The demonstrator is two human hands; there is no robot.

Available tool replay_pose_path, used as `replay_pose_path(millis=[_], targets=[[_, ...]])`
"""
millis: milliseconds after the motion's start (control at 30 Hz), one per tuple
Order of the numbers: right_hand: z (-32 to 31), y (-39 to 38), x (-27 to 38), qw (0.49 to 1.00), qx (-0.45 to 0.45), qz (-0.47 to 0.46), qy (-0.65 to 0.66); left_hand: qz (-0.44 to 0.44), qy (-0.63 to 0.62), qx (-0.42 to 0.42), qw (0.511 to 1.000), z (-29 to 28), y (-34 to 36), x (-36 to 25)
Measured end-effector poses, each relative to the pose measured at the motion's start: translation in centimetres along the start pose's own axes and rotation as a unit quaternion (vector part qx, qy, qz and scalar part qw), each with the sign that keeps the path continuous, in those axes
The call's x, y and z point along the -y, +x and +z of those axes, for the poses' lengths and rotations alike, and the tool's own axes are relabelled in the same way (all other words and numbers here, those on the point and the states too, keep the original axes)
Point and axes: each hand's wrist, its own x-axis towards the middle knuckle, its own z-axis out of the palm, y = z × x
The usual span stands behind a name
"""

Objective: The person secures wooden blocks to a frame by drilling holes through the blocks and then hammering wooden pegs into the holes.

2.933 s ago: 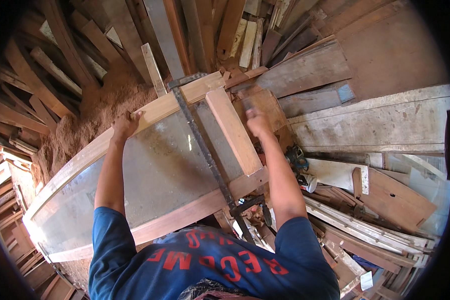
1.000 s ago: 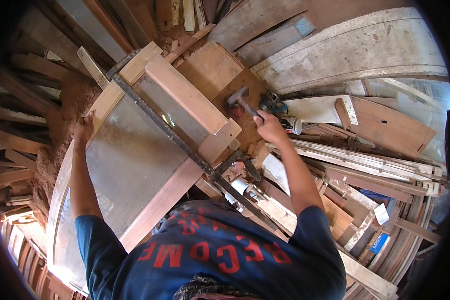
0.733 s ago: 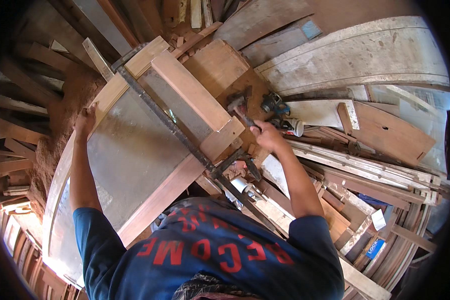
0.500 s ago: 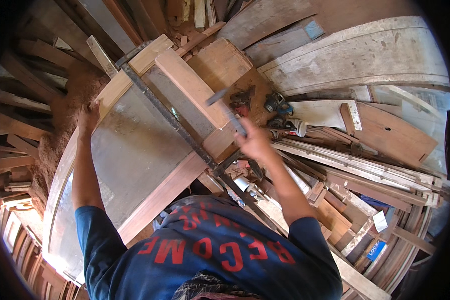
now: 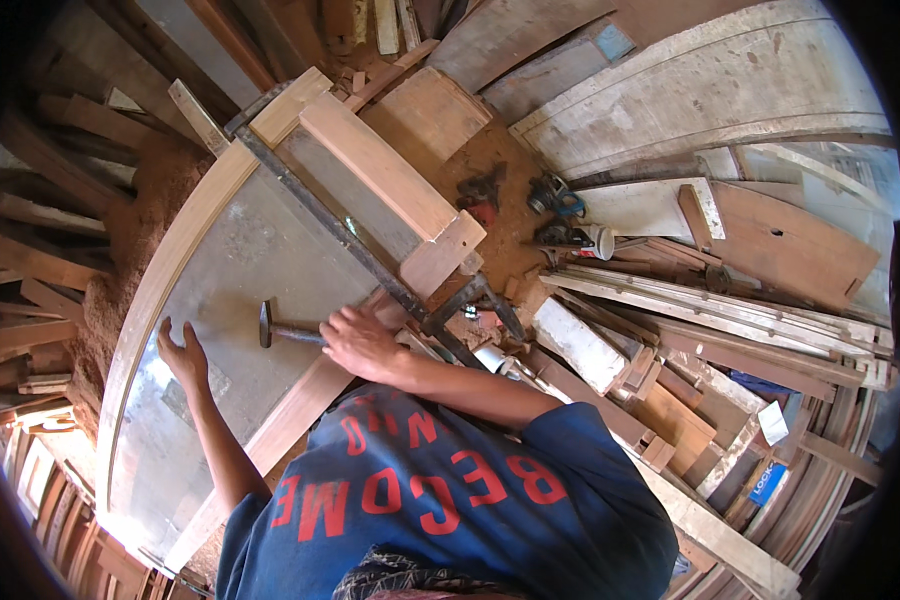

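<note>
Hammer [image 5: 295, 332] in grip of right hand [image 5: 365, 343], forearm [image 5: 470, 388] crosswise; left hand [image 5: 182, 355] splayed over panel [image 5: 245, 255]

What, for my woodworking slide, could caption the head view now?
Right hand at a hammer, left hand open over a curve-edged wooden frame with a bar clamp across it.

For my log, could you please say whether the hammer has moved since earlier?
Yes, leftward: the hammer has crossed from right to left of the dark clamp.
</note>
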Motion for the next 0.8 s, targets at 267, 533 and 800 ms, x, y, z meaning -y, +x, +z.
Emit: replay_pose_path(millis=[267,533,800], targets=[[-9.3,-6.4,-13.5,0.932,-0.105,0.304,-0.167,-0.044,0.015,0.035,0.998,-0.8,-6.6,2.0],[-10.1,-5.5,-15.2,0.935,-0.132,0.291,-0.156,-0.05,0.009,0.071,0.996,-0.1,-7.7,1.1],[-7.6,-5.7,-14.8,0.918,-0.07,0.353,-0.169,-0.056,-0.002,0.097,0.994,-0.2,-8.6,1.2]])
